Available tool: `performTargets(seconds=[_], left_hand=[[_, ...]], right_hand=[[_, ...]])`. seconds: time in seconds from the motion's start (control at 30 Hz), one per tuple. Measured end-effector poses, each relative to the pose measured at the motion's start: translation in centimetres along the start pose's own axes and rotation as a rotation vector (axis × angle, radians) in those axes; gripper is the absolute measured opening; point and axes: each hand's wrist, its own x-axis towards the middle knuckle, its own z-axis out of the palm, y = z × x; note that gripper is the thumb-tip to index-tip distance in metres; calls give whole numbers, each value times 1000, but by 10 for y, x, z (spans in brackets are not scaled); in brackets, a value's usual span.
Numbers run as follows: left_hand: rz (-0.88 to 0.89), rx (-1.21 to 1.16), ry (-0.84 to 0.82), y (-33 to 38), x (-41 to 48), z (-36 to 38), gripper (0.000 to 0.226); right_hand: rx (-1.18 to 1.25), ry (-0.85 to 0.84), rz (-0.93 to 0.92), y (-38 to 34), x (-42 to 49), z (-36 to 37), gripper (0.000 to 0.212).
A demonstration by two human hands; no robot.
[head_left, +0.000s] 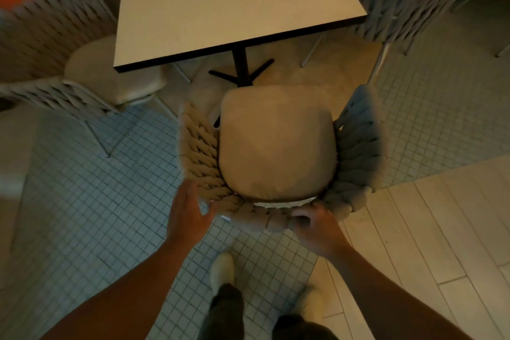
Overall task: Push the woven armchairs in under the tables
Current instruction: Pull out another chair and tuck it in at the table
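Observation:
A woven armchair (pixel 356 146) with a beige seat cushion (pixel 276 143) stands right in front of me, its seat facing a square pale table (pixel 220 8). The cushion's front edge lies just short of the table's near edge, above the black pedestal foot (pixel 240 72). My left hand (pixel 187 215) grips the back rim of the chair at its left corner. My right hand (pixel 317 226) curls over the back rim toward the right. Both hands hold the woven backrest from behind.
A second woven armchair (pixel 55 58) sits at the table's left side, its seat partly under the top. A third woven armchair (pixel 400 3) stands at the far right corner. My feet are on the small-tiled floor (pixel 110 201); wooden planks (pixel 441 229) begin at the right.

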Motion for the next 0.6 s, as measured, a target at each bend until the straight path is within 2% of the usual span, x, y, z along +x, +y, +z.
performTargets(seconds=[0.07,0.13,0.17,0.23,0.3,0.37,0.5,0.6], left_hand=[[186,223,-182,-1,-4,-3,71],[299,414,-362,9,-2,-11,85],[337,485,-419,15,2,-15,92],[373,572,-503,30,13,-24,109],[390,639,-559,40,24,-23,115],[403,693,-595,43,31,-16,116],[423,745,-554,41,31,-1,104],[399,750,-545,44,28,-1,105]], right_hand=[[210,303,56,-8,-22,4,8],[230,507,156,-14,-37,8,10],[237,529,264,-13,-40,10,20],[295,471,557,-7,-34,17,43],[535,432,797,-7,-24,17,51],[837,448,953,-8,-14,15,51],[1136,355,1013,-8,3,9,46],[1244,391,1021,-7,14,5,37]])
